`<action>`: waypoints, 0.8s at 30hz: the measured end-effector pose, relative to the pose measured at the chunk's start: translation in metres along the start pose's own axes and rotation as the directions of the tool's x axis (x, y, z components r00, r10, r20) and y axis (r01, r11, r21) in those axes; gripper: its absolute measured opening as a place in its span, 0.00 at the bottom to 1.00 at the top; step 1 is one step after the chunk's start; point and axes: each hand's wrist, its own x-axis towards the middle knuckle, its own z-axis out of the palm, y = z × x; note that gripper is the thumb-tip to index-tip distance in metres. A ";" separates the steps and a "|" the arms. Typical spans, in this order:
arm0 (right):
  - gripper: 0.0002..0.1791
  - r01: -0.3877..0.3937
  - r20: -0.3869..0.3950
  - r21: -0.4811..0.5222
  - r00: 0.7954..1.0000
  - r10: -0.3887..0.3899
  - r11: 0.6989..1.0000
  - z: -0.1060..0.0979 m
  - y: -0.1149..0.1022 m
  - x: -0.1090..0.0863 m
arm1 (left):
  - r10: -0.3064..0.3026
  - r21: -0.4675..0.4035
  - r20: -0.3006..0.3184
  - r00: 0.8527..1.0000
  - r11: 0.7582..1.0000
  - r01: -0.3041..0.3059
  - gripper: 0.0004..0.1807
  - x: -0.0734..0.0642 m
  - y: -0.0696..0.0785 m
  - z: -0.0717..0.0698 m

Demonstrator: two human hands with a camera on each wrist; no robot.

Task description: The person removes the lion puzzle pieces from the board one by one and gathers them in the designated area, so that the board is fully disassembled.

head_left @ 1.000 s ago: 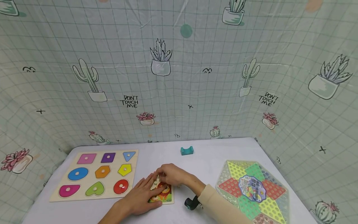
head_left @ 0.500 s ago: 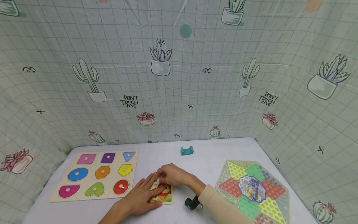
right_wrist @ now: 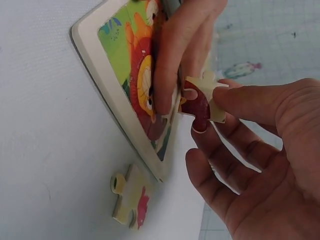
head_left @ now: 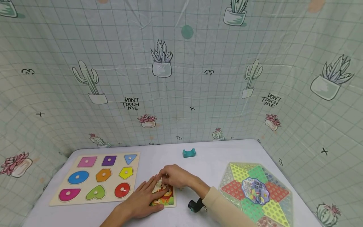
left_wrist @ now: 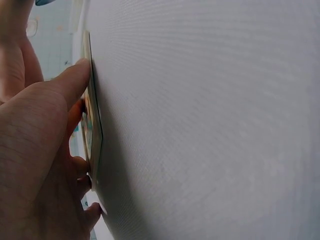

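Observation:
A small wooden jigsaw board with a lion picture lies near the table's front. My left hand rests across it with fingers straight and spread, hiding much of the picture. In the left wrist view, the thumb touches the board's edge. Above the board's far side, my right hand pinches a jigsaw piece, dark red and cream, between thumb and fingers. The piece looks raised off the board in the right wrist view. A loose jigsaw piece, cream with a pink mark, lies on the table beside the board.
On the left lies a wooden shape puzzle with several coloured knobbed shapes. A hexagonal Chinese checkers board lies at the right. A teal notched block stands at the back. Under the right wrist is a black device.
The right hand has tilted very slightly at the wrist, still pinching the piece. The left hand stays in place on the board. The head view has shifted a little.

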 end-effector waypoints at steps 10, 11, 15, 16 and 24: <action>0.08 -0.056 -0.012 0.045 0.998 0.057 0.997 -0.017 0.008 -0.014 | -0.019 0.006 0.006 1.000 1.000 0.018 0.35 0.000 0.002 0.000; 0.08 -0.061 -0.016 0.051 0.998 0.062 0.997 -0.020 0.011 -0.016 | -0.018 0.007 0.004 1.000 1.000 0.018 0.35 0.000 0.002 0.000; 0.09 -0.065 -0.032 0.097 0.997 0.068 0.993 -0.030 0.026 -0.027 | -0.019 0.007 0.003 1.000 1.000 0.019 0.35 0.000 0.003 0.001; 0.09 -0.067 -0.033 0.111 0.997 0.071 0.992 -0.033 0.030 -0.030 | -0.019 0.007 0.002 1.000 1.000 0.019 0.36 0.000 0.003 0.001; 0.08 -0.120 0.002 0.146 0.993 0.121 0.982 -0.046 0.056 -0.049 | -0.010 0.000 -0.005 1.000 1.000 0.010 0.36 0.000 0.002 0.000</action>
